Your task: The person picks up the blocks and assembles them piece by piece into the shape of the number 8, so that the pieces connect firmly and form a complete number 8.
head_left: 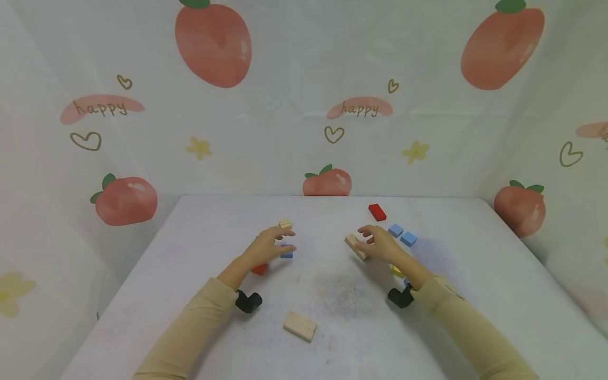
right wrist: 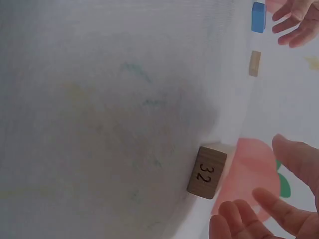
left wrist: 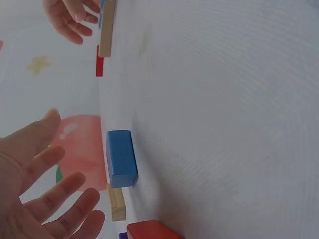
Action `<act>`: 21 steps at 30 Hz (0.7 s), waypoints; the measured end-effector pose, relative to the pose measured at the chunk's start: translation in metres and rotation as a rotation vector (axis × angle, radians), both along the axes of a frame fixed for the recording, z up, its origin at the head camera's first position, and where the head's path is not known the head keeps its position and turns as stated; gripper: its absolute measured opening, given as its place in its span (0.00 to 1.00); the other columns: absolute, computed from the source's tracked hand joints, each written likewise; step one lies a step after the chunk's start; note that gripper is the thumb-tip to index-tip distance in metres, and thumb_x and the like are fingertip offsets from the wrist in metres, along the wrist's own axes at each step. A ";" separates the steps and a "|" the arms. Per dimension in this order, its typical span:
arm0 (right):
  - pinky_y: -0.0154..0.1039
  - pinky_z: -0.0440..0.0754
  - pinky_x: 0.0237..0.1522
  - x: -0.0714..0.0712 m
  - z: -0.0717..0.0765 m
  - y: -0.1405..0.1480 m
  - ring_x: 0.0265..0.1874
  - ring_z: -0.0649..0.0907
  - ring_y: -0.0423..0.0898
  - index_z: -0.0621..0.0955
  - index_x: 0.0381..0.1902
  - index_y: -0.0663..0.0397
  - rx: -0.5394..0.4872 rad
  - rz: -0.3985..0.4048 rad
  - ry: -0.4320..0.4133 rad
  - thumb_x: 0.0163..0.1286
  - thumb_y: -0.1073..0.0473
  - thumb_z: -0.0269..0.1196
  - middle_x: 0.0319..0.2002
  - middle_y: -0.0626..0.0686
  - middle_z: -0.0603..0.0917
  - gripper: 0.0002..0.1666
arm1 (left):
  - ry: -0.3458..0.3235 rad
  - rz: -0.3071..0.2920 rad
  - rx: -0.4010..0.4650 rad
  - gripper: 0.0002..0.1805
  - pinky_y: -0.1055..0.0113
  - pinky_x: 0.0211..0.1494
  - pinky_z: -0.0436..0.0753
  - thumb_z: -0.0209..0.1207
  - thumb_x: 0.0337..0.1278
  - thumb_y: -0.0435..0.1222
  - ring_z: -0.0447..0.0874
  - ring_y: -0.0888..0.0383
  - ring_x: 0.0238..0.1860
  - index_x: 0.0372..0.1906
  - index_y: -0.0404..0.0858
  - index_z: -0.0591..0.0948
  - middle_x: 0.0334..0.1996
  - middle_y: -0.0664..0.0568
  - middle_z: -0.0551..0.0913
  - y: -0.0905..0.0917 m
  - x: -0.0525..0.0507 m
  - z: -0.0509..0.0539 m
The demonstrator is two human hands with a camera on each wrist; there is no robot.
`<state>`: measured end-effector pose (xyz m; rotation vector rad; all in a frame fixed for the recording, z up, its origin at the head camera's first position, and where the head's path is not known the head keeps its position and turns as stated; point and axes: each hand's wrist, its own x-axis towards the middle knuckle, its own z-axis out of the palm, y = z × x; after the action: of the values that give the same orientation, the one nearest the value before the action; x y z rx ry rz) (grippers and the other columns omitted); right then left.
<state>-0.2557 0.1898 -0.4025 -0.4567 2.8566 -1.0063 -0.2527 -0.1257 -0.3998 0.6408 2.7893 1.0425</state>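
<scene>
Honestly looks barely begun, most left: blue block point(left wrist: 121, 157) and numbered block point(right wrist: 207, 173) loose on the desk point(head_left: 218, 211), left hand point(head_left: 267, 247) and right hand point(head_left: 383, 246) empty, grip wide.

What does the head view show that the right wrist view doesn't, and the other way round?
Only the head view: the red block at the table's far side, the pair of blue blocks to the right of the right hand, and the pale block lying nearest the camera.

Only the right wrist view: the number 32 on the wooden block by that hand.

Both: that wooden block, the left hand and the blue block near it.
</scene>
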 end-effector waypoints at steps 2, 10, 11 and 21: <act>0.51 0.80 0.46 -0.002 -0.002 0.000 0.43 0.81 0.60 0.73 0.54 0.69 -0.002 -0.005 -0.006 0.62 0.58 0.63 0.48 0.69 0.78 0.26 | -0.013 0.004 0.002 0.23 0.50 0.56 0.76 0.62 0.55 0.41 0.76 0.43 0.56 0.56 0.38 0.77 0.57 0.43 0.77 0.001 -0.001 -0.001; 0.48 0.80 0.47 -0.006 -0.007 -0.005 0.46 0.79 0.58 0.73 0.54 0.66 0.023 -0.080 -0.119 0.62 0.57 0.64 0.49 0.67 0.78 0.27 | -0.036 0.013 -0.004 0.23 0.51 0.55 0.77 0.64 0.53 0.39 0.77 0.43 0.55 0.55 0.37 0.78 0.55 0.42 0.78 0.000 -0.002 -0.007; 0.48 0.80 0.48 -0.007 -0.007 -0.005 0.46 0.79 0.58 0.73 0.54 0.66 0.026 -0.088 -0.127 0.62 0.57 0.64 0.49 0.66 0.78 0.27 | -0.044 0.016 0.000 0.23 0.51 0.55 0.77 0.64 0.52 0.39 0.77 0.43 0.55 0.55 0.38 0.78 0.55 0.41 0.78 0.000 -0.003 -0.007; 0.45 0.80 0.45 -0.008 -0.011 -0.009 0.44 0.79 0.55 0.74 0.52 0.66 0.055 -0.108 -0.154 0.60 0.57 0.65 0.46 0.64 0.79 0.26 | -0.079 0.044 0.006 0.22 0.54 0.54 0.78 0.67 0.48 0.36 0.79 0.44 0.51 0.52 0.36 0.80 0.53 0.39 0.79 -0.003 -0.002 -0.010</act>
<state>-0.2633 0.1806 -0.4140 -0.2122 2.7877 -0.9325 -0.2549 -0.1282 -0.4101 0.5295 2.7455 1.0602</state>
